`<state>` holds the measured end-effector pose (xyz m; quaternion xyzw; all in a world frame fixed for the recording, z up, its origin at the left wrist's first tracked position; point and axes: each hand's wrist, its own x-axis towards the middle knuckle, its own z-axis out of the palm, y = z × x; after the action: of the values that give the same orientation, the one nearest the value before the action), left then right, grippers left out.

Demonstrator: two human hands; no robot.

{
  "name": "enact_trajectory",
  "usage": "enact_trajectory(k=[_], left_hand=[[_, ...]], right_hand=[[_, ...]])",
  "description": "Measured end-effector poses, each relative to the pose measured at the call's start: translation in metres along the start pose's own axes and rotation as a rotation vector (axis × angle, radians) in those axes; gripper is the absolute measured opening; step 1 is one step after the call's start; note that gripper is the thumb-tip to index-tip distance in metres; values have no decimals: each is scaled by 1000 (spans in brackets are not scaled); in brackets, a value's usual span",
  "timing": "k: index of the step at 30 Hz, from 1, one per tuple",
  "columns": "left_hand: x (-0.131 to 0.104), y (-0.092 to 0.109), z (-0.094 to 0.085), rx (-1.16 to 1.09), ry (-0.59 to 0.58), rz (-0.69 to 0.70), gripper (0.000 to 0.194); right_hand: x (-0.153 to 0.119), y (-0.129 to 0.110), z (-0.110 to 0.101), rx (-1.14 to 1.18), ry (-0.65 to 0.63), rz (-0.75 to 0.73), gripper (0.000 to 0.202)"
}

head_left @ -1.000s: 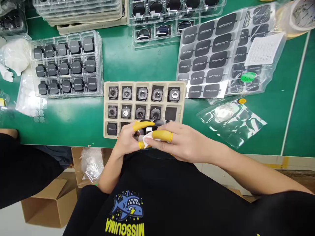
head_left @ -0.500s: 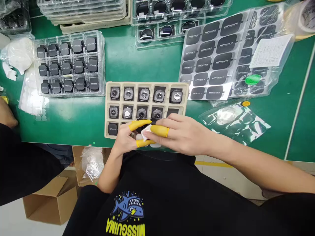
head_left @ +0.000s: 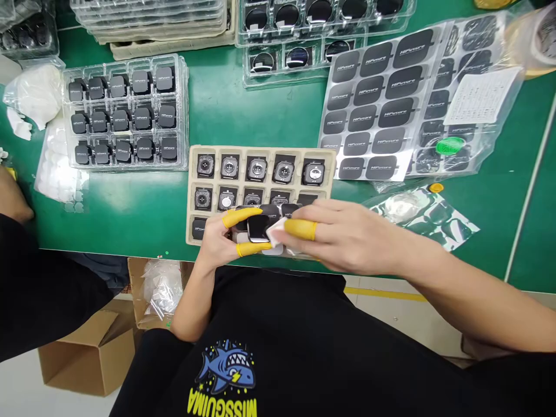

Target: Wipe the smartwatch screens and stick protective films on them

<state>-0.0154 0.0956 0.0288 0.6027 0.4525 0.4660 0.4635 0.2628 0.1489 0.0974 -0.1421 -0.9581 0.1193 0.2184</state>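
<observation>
My left hand (head_left: 215,238), with yellow finger cots on thumb and finger, grips a black smartwatch body (head_left: 257,228) by its edges. Its dark glossy screen shows between the fingers. My right hand (head_left: 351,237), also wearing a yellow finger cot, pinches a small white wipe (head_left: 277,233) against the right side of the watch. Just behind them lies a beige tray (head_left: 190,191) of watch bodies, several with their round sensor backs up. Part of a sheet of dark labels (head_left: 271,211) shows beside the watch; my hands hide much of it and the tray's front row.
Clear trays (head_left: 186,116) of black watches sit at the back left. Stacked trays (head_left: 147,23) and trays of round dark faces (head_left: 260,81) stand farther back. Label sheets (head_left: 324,124), a clear bag (head_left: 460,229) and a tape roll (head_left: 542,43) lie right. Another person's arm (head_left: 13,200) is at left.
My right hand and the wipe have shifted to the right, uncovering the watch's dark screen. My left hand keeps its hold. More of the label sheet behind now shows.
</observation>
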Motion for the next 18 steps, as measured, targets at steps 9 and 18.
enact_trajectory(k=[9, 18], left_hand=[[23, 25, 0, -20, 32, 85, 66], [30, 35, 1, 133, -44, 181, 57]], right_hand=[[-3, -15, 4, -34, 290, 195, 36], [29, -12, -2, -230, 241, 1, 18]])
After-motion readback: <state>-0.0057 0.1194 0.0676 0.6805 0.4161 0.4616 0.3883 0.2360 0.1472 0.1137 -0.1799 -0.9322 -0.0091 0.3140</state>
